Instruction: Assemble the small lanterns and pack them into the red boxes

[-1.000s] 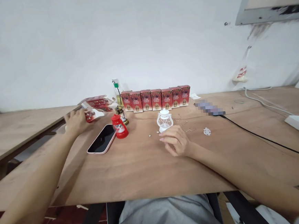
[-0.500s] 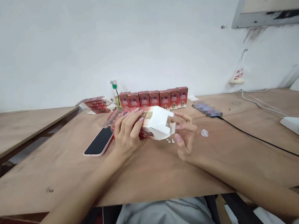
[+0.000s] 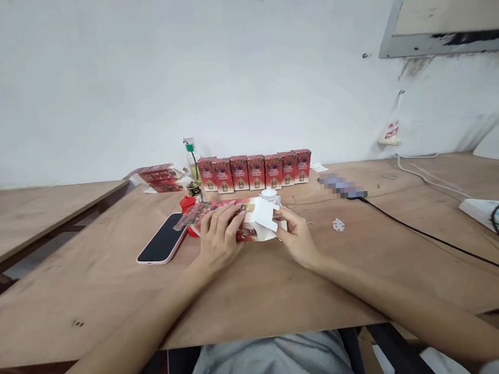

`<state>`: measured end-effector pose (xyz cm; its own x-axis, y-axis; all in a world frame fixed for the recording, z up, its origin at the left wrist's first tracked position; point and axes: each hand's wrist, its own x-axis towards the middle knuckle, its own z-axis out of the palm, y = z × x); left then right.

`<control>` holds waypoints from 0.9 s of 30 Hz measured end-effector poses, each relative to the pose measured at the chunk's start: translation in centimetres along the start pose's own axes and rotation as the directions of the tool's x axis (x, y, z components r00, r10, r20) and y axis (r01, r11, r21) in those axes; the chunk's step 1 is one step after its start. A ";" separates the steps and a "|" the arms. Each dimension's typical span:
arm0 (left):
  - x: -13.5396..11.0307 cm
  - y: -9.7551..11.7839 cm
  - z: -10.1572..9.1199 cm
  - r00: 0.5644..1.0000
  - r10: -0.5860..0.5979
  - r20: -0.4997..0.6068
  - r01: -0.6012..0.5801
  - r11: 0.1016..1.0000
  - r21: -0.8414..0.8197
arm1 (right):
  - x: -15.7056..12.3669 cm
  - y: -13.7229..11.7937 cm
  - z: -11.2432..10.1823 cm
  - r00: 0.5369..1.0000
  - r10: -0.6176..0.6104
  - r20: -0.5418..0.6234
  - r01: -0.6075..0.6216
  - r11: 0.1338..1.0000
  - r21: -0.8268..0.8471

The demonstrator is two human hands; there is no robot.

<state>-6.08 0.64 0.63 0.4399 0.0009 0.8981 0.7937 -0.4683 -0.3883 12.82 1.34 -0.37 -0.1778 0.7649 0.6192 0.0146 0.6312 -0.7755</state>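
Note:
Both hands hold a flat red and white carton (image 3: 256,218) just above the wooden table (image 3: 249,291). My left hand (image 3: 219,235) grips its red left part, fingers curled over the top. At the white flap end, my right hand (image 3: 294,235) pinches the carton. Behind the carton peek a white toy lantern (image 3: 269,194) and a red toy lantern (image 3: 187,206), both partly hidden. A small white snowflake-shaped piece (image 3: 338,224) lies right of my right hand.
A row of several red boxes (image 3: 254,171) stands at the back by the wall. A phone (image 3: 161,246) lies face up on the left. Flat cartons (image 3: 158,177) are stacked at back left. A black cable (image 3: 430,236) crosses the right side toward a power strip (image 3: 494,217).
My left hand brought a flat carton from the back left stack to the middle. My right hand left the table by the white lantern and took the carton's white end.

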 end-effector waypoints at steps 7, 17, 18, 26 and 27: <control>0.9 0.1 -0.7 0.998 -0.014 0.057 0.019 0.996 -0.083 | 1.5 0.9 -2.0 0.988 -0.138 -0.070 0.128 0.982 -0.139; 0.4 -0.1 -0.4 0.886 0.154 0.438 -0.041 0.966 -0.256 | 1.7 1.1 -3.0 0.969 -0.152 0.193 0.179 0.975 -0.129; 0.2 -0.1 -0.4 0.877 0.149 0.457 -0.034 0.968 -0.249 | 1.6 1.1 -3.0 0.964 -0.121 0.237 0.147 0.985 -0.095; 0.0 -0.6 -0.1 0.923 0.036 0.382 0.019 0.990 -0.139 | 1.2 2.3 -2.2 0.934 0.071 0.349 -0.120 0.985 0.121; 0.1 -0.5 -0.1 0.928 0.016 0.372 0.039 0.989 -0.140 | 1.2 2.2 -2.0 0.942 0.078 0.328 -0.131 0.981 0.142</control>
<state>-6.48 0.80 0.95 0.5770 0.3219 0.7506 0.7437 -0.5871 -0.3199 14.64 3.94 -1.13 -0.4887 0.7272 0.4821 -0.1023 0.5009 -0.8594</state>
